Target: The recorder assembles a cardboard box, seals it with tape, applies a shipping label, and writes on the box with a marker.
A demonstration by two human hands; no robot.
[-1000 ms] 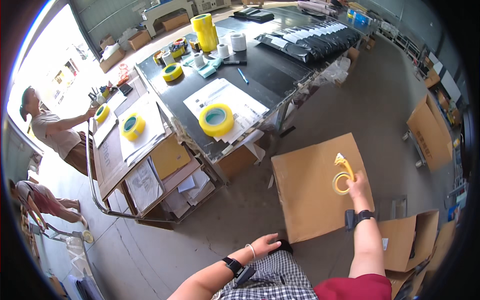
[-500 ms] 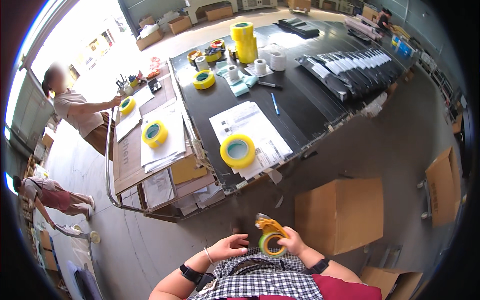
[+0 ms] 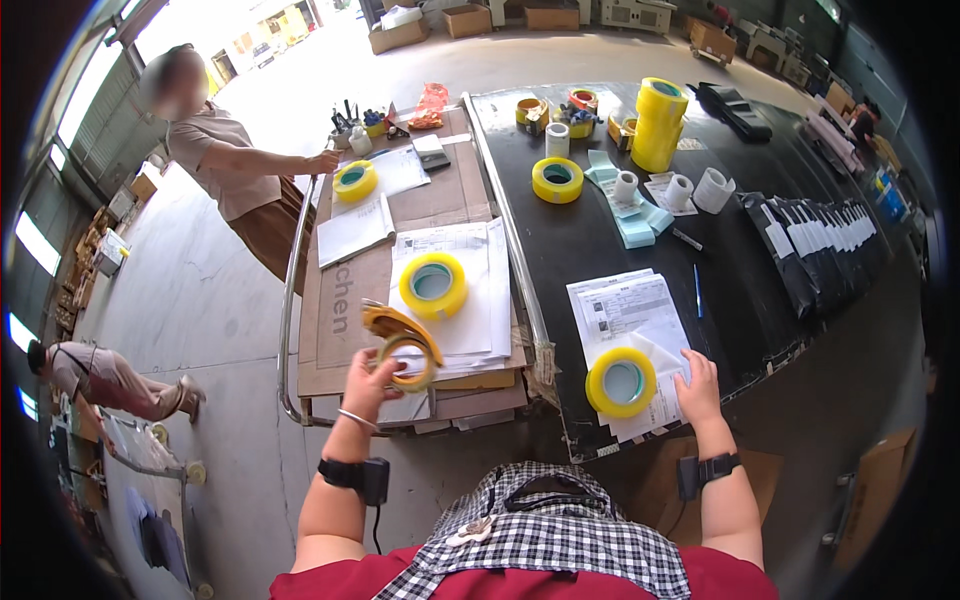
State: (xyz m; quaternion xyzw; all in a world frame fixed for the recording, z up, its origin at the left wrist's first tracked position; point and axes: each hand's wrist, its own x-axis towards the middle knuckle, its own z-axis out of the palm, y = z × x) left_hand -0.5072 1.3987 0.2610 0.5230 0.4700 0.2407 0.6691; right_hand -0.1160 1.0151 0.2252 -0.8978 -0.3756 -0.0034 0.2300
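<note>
In my left hand (image 3: 372,384) is a yellow-orange tape dispenser (image 3: 402,338), its roll gripped between thumb and fingers, at the near edge of the cart. A yellow tape roll (image 3: 433,306) lies just beyond it on a stack of printed papers (image 3: 484,268). My right hand (image 3: 698,385) reaches over the black table's near edge with fingers apart, touching or just above printed sheets (image 3: 630,300). Left of those fingers, a yellow tape roll (image 3: 594,387) rests on the sheets. A blue pen (image 3: 698,290) lies beyond that hand.
The cart (image 3: 330,300) has a metal rail and adjoins the black table (image 3: 540,330). Stacked tape rolls (image 3: 655,140), white label rolls (image 3: 713,190) and black packages (image 3: 800,260) sit farther back. A person (image 3: 235,165) stands left of the cart; another (image 3: 120,380) pushes a trolley.
The tape dispenser has passed from my right hand to my left, now over the cart's edge. My right hand has moved forward to the papers. The view has shifted left.
</note>
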